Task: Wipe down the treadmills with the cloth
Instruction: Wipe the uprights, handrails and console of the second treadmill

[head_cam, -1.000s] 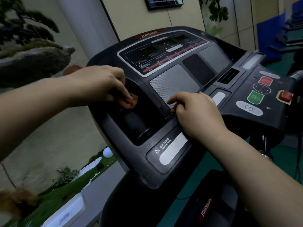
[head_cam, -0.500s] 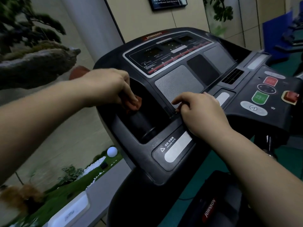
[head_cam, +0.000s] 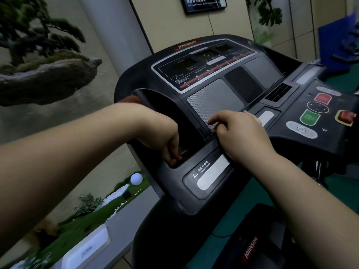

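While the console of the Johnson treadmill point(head_cam: 223, 88) fills mid-frame, surroundings are: round white pillar point(head_cam: 114, 30) behind it, framed wall sign point(head_cam: 205, 4) above, bonsai-style tree on a rock point(head_cam: 42, 74) at left, miniature landscape bed with a white ball point(head_cam: 136, 179) at lower left. Green floor point(head_cam: 258, 202) shows below the console.

Console right side: red button point(head_cam: 322, 98), green button point(head_cam: 309, 117), red safety key point(head_cam: 347, 117). Grey speaker mesh point(head_cam: 213, 101) sits under the display; "INCLINE KEYS" strip point(head_cam: 210, 174) on the near edge.

Left forearm crosses the frame and blocks most of the left cup-holder recess point(head_cam: 167, 113). Left hand point(head_cam: 165, 140) reaches down into that recess, fingers curled, pinching a reddish-brown cloth point(head_cam: 175, 159). Only a small bit of cloth shows below the fingertips, at the recess's near lip; the rest is hidden under the hand.

Right hand point(head_cam: 239, 134) rests on the ledge at the mesh's lower edge, fingers bent, holding nothing visible. It's just right of the recess, not touching the cloth.
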A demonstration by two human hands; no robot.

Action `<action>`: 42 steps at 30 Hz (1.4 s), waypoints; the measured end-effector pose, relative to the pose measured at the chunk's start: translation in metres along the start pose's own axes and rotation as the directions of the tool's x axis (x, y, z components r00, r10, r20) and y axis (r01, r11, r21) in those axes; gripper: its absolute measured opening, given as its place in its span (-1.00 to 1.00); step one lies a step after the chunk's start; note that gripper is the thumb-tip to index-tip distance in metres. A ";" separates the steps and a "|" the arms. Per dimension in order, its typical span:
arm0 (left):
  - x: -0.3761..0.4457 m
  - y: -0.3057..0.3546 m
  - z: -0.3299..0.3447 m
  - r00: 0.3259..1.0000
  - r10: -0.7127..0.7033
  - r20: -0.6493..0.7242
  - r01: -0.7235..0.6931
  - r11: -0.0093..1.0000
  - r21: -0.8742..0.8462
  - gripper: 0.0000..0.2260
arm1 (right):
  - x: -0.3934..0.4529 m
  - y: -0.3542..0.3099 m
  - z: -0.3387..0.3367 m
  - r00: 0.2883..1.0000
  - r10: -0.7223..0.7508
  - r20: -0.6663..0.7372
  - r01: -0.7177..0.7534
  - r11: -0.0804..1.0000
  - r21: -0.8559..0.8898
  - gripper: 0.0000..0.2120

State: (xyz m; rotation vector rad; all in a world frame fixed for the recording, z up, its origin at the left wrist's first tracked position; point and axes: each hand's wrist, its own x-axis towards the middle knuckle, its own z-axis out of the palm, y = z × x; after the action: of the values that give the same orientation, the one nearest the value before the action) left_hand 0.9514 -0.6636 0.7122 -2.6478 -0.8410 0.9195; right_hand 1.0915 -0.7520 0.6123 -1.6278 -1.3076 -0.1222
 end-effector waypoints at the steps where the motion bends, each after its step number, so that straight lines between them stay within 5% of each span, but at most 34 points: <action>1: -0.004 0.001 -0.006 1.000 -0.012 0.020 0.014 0.997 -0.075 -0.83 | 0.000 0.000 0.000 1.000 -0.001 -0.001 0.001 1.000 -0.001 -0.63; 5: -0.013 0.004 -0.022 0.989 -0.042 0.144 0.064 0.987 -0.148 -0.76 | 0.001 0.002 0.002 1.000 0.000 -0.007 0.000 1.000 -0.009 -0.64; 8: 0.002 0.007 -0.009 0.994 -0.090 0.068 0.103 0.970 -0.220 -0.78 | 0.002 0.003 0.004 1.000 -0.003 -0.014 0.003 1.000 -0.024 -0.64; 11: 0.005 0.004 -0.002 0.982 -0.041 -0.185 0.072 0.983 0.168 -0.63 | 0.002 0.002 0.004 1.000 -0.005 -0.021 0.004 0.999 -0.038 -0.64; 14: -0.005 0.003 -0.001 0.922 0.111 -0.371 0.090 0.871 0.483 -0.56 | 0.001 0.001 0.003 1.000 0.001 -0.024 -0.002 0.999 -0.047 -0.64; 17: -0.005 0.003 0.002 0.933 0.031 -0.359 0.126 0.905 0.407 -0.58 | 0.000 0.000 0.001 1.000 0.000 -0.019 -0.001 0.999 -0.041 -0.64; 21: -0.006 0.012 -0.005 0.993 -0.113 0.020 0.113 0.994 0.004 -0.77 | 0.000 0.000 0.000 1.000 -0.002 -0.016 0.002 1.000 -0.016 -0.64; 24: -0.019 0.013 -0.010 0.990 -0.142 -0.013 0.142 0.977 0.158 -0.73 | 0.000 0.000 0.000 1.000 -0.004 -0.017 0.004 1.000 -0.007 -0.64; 27: -0.032 0.016 0.003 0.967 -0.146 -0.207 0.190 0.958 0.216 -0.50 | 0.000 0.000 0.000 1.000 -0.005 -0.017 0.005 1.000 -0.009 -0.65; 31: -0.037 0.010 0.026 0.862 -0.045 -0.505 0.188 0.954 0.234 -0.62 | 0.000 0.000 0.000 1.000 0.007 -0.013 -0.007 1.000 -0.014 -0.65; 35: -0.040 -0.031 0.007 0.735 -0.112 -0.668 0.254 0.960 0.119 -0.74 | -0.001 -0.001 0.000 1.000 0.006 -0.011 -0.006 1.000 -0.004 -0.65; 40: -0.046 -0.069 -0.003 0.435 -0.277 -0.857 0.202 0.957 -0.207 -0.91 | -0.001 -0.002 -0.001 1.000 0.007 -0.018 -0.007 1.000 -0.002 -0.65; 42: -0.044 -0.062 0.009 0.438 -0.263 -0.860 0.211 0.960 -0.186 -0.84 | -0.001 -0.002 -0.001 1.000 0.011 -0.017 -0.011 1.000 -0.002 -0.64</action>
State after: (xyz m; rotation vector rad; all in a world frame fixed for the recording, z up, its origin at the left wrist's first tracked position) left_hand 0.8903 -0.6389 0.7503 -2.4001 -0.8703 -0.5899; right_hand 1.0897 -0.7533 0.6133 -1.6320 -1.2853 -0.1305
